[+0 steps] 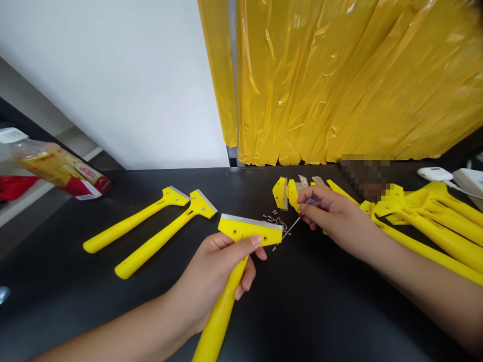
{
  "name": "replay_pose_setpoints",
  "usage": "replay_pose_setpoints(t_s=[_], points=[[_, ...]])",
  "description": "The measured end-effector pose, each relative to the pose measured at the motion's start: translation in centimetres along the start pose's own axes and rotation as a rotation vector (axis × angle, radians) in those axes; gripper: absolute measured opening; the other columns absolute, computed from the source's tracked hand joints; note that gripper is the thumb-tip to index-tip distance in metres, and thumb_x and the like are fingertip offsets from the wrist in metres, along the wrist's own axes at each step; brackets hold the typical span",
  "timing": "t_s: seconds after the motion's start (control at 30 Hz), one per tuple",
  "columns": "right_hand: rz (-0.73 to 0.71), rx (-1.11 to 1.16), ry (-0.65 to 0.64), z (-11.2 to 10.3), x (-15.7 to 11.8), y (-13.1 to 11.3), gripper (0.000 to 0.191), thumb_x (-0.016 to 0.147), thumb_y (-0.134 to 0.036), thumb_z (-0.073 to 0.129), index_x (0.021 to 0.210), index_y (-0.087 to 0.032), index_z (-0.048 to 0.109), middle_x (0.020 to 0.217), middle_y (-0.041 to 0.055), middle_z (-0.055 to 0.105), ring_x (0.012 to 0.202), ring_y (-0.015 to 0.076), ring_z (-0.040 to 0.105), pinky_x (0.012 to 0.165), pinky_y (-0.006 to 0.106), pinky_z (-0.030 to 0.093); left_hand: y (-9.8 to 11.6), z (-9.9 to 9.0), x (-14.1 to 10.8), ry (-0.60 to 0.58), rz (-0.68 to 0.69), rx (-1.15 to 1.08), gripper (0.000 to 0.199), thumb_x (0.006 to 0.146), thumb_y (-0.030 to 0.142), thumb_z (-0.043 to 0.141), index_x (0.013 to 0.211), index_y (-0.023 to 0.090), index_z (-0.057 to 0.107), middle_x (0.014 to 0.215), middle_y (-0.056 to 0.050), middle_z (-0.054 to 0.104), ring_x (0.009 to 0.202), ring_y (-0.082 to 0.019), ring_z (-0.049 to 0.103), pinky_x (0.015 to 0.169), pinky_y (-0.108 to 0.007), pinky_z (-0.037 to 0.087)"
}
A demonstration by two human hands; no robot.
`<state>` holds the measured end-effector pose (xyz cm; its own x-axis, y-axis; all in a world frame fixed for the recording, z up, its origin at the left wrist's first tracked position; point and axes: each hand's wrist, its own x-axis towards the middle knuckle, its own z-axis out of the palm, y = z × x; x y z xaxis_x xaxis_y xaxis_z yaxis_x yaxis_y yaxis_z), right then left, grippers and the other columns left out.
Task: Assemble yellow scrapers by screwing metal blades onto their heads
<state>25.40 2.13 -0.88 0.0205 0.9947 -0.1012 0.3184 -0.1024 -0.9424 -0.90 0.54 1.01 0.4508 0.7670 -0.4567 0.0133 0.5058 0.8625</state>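
Observation:
My left hand (215,281) grips the long handle of a yellow scraper (241,231), with the steel blade along the head's far edge. My right hand (332,213) pinches a small screwdriver (298,221) with a dark, red-tipped handle. Its thin shaft reaches the right end of the scraper head. Loose screws and washers (275,221) lie just beyond that head. Two similar scrapers (136,221) (169,234) rest to the left. Loose yellow heads and steel blades (281,193) lie beyond my right hand, and a heap of yellow handles (426,221) lies to its right.
A black work surface (113,281) runs under everything, backed by a white wall (113,85) and a yellow plastic curtain (339,75). At far left stand a bottle with a yellow label (45,163) and a red item (18,186). A white device (470,181) sits at far right.

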Motion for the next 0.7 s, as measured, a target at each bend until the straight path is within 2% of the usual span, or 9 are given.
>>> replay_pose_setpoints(t_s=[0.43,0.7], points=[[-0.019,0.02,-0.023,0.1,0.15,0.43,0.011,0.093,-0.032,0.066,0.098,-0.025,0.06,0.076,-0.0043,0.058,0.066,0.0145,0.055,0.064,0.031,0.046,-0.12,-0.02,0.09,0.005,0.0,0.001,0.039,0.098,0.05,0.068,0.081,0.015,0.073,0.045,0.001,0.056,0.036,-0.006,0.04,0.044,-0.02,0.027],[-0.024,-0.016,-0.035,0.07,0.06,0.17,0.007,0.094,-0.03,0.064,0.097,-0.025,0.06,0.069,-0.0063,0.057,0.063,0.0143,0.053,0.063,0.03,0.043,-0.08,-0.1,0.15,0.009,-0.011,0.006,0.038,0.098,0.049,0.067,0.081,0.015,0.073,0.045,0.001,0.056,0.037,-0.006,0.04,0.045,-0.02,0.028]])
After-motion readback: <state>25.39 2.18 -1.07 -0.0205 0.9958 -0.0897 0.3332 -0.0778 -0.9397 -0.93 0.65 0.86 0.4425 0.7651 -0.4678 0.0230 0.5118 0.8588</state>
